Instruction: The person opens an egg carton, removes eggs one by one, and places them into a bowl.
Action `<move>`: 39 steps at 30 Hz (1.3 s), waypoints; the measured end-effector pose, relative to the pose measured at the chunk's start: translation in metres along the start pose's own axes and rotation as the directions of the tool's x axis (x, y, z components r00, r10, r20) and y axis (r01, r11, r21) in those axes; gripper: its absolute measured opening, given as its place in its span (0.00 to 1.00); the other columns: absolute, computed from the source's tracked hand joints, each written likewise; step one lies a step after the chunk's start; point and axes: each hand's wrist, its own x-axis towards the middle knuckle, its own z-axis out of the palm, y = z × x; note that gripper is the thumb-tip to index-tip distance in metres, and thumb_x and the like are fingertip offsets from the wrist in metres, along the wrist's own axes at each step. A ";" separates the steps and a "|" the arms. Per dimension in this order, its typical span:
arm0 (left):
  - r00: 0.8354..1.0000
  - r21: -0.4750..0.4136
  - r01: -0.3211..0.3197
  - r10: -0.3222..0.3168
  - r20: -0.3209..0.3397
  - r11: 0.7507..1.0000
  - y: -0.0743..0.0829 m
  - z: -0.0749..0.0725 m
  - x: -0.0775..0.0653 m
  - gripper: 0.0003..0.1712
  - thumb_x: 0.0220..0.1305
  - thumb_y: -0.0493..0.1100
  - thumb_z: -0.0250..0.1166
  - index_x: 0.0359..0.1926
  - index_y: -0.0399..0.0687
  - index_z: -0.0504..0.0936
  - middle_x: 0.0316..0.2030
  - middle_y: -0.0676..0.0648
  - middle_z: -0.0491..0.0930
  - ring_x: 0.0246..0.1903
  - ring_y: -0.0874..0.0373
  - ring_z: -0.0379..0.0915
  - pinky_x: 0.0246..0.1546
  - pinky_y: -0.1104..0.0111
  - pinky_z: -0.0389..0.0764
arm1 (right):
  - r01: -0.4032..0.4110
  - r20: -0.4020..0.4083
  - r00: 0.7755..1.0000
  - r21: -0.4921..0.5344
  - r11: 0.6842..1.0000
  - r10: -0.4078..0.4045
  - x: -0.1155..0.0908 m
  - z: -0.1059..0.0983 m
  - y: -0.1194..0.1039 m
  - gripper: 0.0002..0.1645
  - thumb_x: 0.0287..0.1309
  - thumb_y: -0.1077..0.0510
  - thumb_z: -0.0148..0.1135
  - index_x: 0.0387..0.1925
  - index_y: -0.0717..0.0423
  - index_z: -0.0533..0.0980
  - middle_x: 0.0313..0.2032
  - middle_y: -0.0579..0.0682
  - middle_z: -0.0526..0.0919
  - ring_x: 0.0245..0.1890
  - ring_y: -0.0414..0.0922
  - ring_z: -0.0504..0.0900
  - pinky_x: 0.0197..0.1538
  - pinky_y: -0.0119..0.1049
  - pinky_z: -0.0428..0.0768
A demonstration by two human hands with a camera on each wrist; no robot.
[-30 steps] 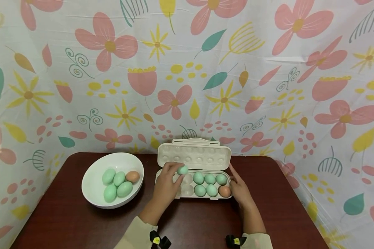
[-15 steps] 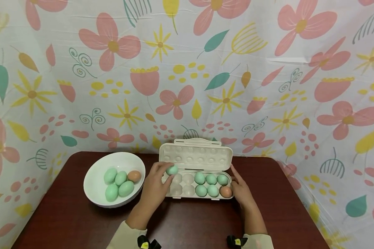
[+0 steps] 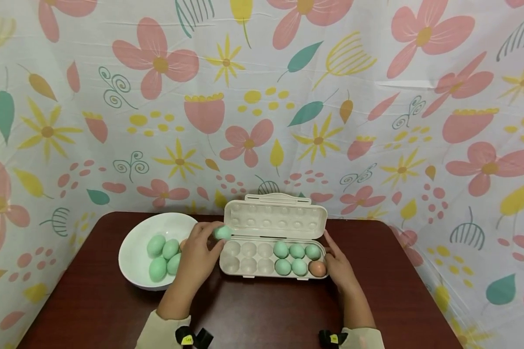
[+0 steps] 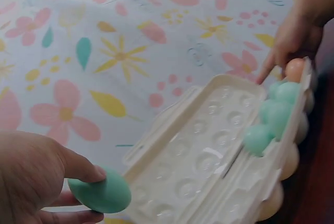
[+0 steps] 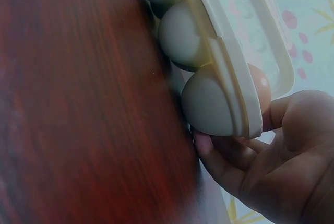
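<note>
My left hand (image 3: 199, 248) pinches a green egg (image 3: 222, 232) between thumb and fingers, in the air between the bowl and the carton. In the left wrist view the green egg (image 4: 107, 190) shows below the thumb. The egg carton (image 3: 244, 276) lies with its lid (image 3: 275, 219) tipped back. Its right half holds several green eggs (image 3: 297, 250) and one brown egg (image 3: 317, 268); the left cups hold none. My right hand (image 3: 341, 266) grips the carton's right end, its index finger along the lid's corner. Fingers (image 5: 214, 156) reach under the end cup in the right wrist view.
A white bowl (image 3: 128, 266) on the left holds several green eggs (image 3: 158, 269) and a brown egg (image 3: 183, 245), partly behind my left hand. The dark wooden table (image 3: 270, 315) ends at a flower-patterned cloth (image 3: 262, 72) hanging behind.
My left hand has moved left with the green egg, away from over the carton's cups toward the bowl. My right hand keeps its place at the carton's end.
</note>
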 end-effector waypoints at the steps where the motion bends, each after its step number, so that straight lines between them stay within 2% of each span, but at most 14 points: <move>1: 1.000 -0.006 0.014 -0.014 0.000 1.000 -0.001 -0.004 0.001 0.24 0.64 0.40 0.71 0.61 0.51 0.80 0.54 0.43 0.76 0.45 0.50 0.80 0.45 0.58 0.83 | 0.002 0.001 1.000 0.004 1.000 -0.002 0.000 0.000 -0.001 0.40 0.74 0.61 0.38 0.77 0.21 0.49 0.64 0.61 0.73 0.44 0.45 0.75 0.44 0.32 0.74; 8: 0.989 -0.033 0.150 -0.150 -0.006 0.988 -0.011 -0.030 0.009 0.24 0.65 0.41 0.70 0.62 0.51 0.79 0.57 0.41 0.73 0.55 0.47 0.78 0.53 0.53 0.82 | 0.009 0.005 1.000 -0.008 1.000 -0.009 0.000 0.000 -0.001 0.40 0.74 0.61 0.38 0.78 0.24 0.48 0.64 0.62 0.73 0.42 0.43 0.76 0.43 0.32 0.74; 12: 0.981 -0.031 0.196 -0.196 0.001 0.980 -0.016 -0.041 0.010 0.25 0.67 0.42 0.68 0.64 0.52 0.77 0.60 0.40 0.71 0.57 0.46 0.76 0.55 0.53 0.80 | 0.007 0.000 1.000 -0.020 1.000 -0.007 0.000 0.000 0.001 0.40 0.73 0.61 0.38 0.78 0.24 0.49 0.63 0.61 0.74 0.41 0.43 0.76 0.43 0.32 0.75; 17: 0.978 -0.011 0.210 -0.209 0.020 0.978 -0.021 -0.049 0.011 0.25 0.68 0.43 0.66 0.65 0.51 0.76 0.62 0.39 0.71 0.58 0.44 0.76 0.55 0.52 0.79 | 0.004 0.002 1.000 -0.017 1.000 -0.004 0.001 0.000 0.001 0.40 0.74 0.60 0.38 0.78 0.23 0.48 0.64 0.61 0.74 0.42 0.44 0.76 0.44 0.32 0.75; 21: 0.971 0.041 0.235 -0.236 0.038 0.971 -0.026 -0.054 0.011 0.25 0.68 0.44 0.65 0.65 0.48 0.76 0.61 0.38 0.71 0.58 0.43 0.76 0.55 0.51 0.78 | -0.002 0.016 1.000 0.003 1.000 0.002 0.000 -0.001 -0.002 0.40 0.75 0.61 0.37 0.78 0.24 0.48 0.65 0.62 0.73 0.41 0.43 0.76 0.44 0.32 0.74; 25: 0.961 0.124 0.252 -0.263 0.082 0.960 -0.030 -0.058 0.010 0.24 0.67 0.43 0.64 0.63 0.47 0.77 0.56 0.36 0.74 0.53 0.42 0.78 0.51 0.49 0.78 | -0.021 0.044 0.999 0.028 0.999 0.020 -0.003 -0.003 -0.011 0.40 0.75 0.63 0.37 0.80 0.28 0.47 0.66 0.65 0.71 0.39 0.44 0.75 0.44 0.33 0.74; 30: 0.951 0.203 0.236 -0.269 0.152 0.950 -0.034 -0.058 0.008 0.22 0.63 0.40 0.69 0.58 0.45 0.80 0.50 0.34 0.77 0.44 0.44 0.79 0.46 0.50 0.79 | -0.034 0.049 0.998 0.046 0.998 0.032 -0.006 -0.004 -0.020 0.41 0.74 0.65 0.38 0.80 0.32 0.48 0.65 0.65 0.72 0.38 0.45 0.74 0.44 0.33 0.74; 39: 0.946 0.222 0.201 -0.248 0.209 0.954 -0.043 -0.049 0.008 0.20 0.59 0.38 0.68 0.54 0.45 0.82 0.47 0.36 0.80 0.45 0.44 0.79 0.48 0.50 0.78 | 0.016 0.026 1.000 0.013 1.000 -0.016 0.002 -0.001 0.003 0.41 0.75 0.62 0.37 0.78 0.22 0.48 0.65 0.63 0.72 0.36 0.43 0.74 0.43 0.32 0.73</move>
